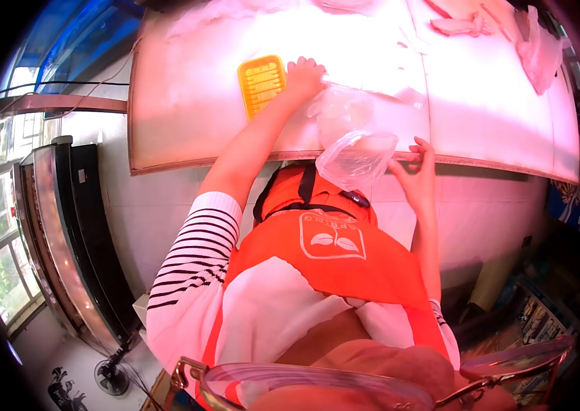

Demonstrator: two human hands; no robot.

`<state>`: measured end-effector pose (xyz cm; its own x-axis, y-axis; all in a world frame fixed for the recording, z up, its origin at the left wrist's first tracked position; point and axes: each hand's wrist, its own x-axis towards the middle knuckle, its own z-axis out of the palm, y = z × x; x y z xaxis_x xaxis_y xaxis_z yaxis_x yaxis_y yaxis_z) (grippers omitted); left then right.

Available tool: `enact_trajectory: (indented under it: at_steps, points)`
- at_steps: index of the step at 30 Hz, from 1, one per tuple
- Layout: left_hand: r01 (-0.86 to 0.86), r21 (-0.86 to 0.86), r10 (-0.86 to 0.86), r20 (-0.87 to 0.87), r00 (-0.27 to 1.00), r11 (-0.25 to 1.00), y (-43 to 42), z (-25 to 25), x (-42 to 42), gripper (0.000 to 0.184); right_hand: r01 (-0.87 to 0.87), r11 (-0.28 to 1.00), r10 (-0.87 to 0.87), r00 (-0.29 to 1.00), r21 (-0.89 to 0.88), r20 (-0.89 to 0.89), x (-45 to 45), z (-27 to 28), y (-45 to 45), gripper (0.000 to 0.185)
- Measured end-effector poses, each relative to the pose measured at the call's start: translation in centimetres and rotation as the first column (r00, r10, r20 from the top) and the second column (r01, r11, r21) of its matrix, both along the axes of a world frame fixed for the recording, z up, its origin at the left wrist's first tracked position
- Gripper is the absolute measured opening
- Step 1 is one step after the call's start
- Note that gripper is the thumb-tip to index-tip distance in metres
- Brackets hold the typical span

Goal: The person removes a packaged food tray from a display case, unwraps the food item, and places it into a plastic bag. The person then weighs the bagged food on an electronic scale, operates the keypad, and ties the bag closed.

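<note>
A yellow ribbed plastic tray (262, 85) lies on the brightly lit white table. Right beside it, my left hand (306, 77) rests with its fingers curled in; what they hold, if anything, is hidden. A clear plastic bag (358, 159) spreads from near my left wrist and hangs over the table's front edge. My right hand (419, 168) is at that edge, to the right of the bag. Its fingers are apart, and its thumb is close to the bag's rim; I cannot tell whether it touches.
The white table (502, 130) has a wooden front edge. Pinkish pieces (465, 26) and another plastic bag (540, 55) lie at its far right. Glare washes out the middle. Below are my red apron (331, 240), a fan (112, 377) at lower left and a window (2, 240).
</note>
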<state>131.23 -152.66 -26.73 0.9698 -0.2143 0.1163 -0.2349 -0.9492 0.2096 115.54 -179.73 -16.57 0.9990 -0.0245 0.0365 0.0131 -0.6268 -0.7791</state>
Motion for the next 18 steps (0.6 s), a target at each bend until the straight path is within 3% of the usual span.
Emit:
enact_trajectory:
  at_steps: [1,3,5,6,8,9,10,12,14,18]
  points:
    - [0.018,0.052,-0.013,-0.082,0.997,0.999,-0.1,-0.1,0.2,0.032,-0.006,0.998,0.01,0.997,0.06,-0.075,-0.1,-0.1,0.9,0.069]
    - [0.006,-0.249,0.018,0.091,0.996,0.968,0.6,0.7,0.0,0.022,-0.002,0.984,0.044,0.972,0.181,-0.232,-0.2,-0.2,2.8,0.069]
    - [0.065,-0.544,0.102,0.272,0.957,0.836,2.5,2.5,-0.6,0.018,-0.042,0.981,0.071,0.986,0.19,-0.148,0.4,-1.7,3.8,0.056]
    - [-0.014,-0.729,0.211,0.18,0.961,0.684,3.5,4.0,-1.6,0.017,-0.063,0.969,0.1,0.985,0.24,-0.143,1.0,-2.2,4.0,0.048]
    - [-0.142,-0.956,0.355,-0.043,0.934,0.255,5.9,6.6,-4.1,0.015,-0.099,0.921,0.174,0.97,0.377,-0.17,2.7,-2.9,4.1,0.033]
    - [-0.166,-0.982,0.371,-0.123,0.92,0.086,8.0,5.7,-5.4,0.021,-0.115,0.881,0.228,0.953,0.459,-0.198,3.8,-2.9,4.1,0.026]
    - [-0.22,-0.975,0.395,-0.21,0.894,-0.018,9.3,7.2,-7.5,0.027,-0.123,0.851,0.293,0.918,0.511,-0.268,4.6,0.5,4.1,0.018]
    - [-0.26,-0.957,0.556,-0.288,0.779,-0.131,11.1,8.4,-11.5,0.032,-0.184,0.772,0.316,0.942,0.608,-0.116,6.1,4.1,4.1,0.013]
    - [-0.238,-0.947,0.639,-0.321,0.699,-0.215,12.5,8.4,-15.8,0.034,-0.256,0.695,0.399,0.915,0.672,-0.065,7.8,7.8,3.5,0.012]
    - [-0.325,-0.908,0.757,-0.404,0.513,-0.264,14.5,6.3,-23.4,0.031,-0.422,0.477,0.615,0.787,0.771,0.05,10.6,12.8,4.1,0.016]
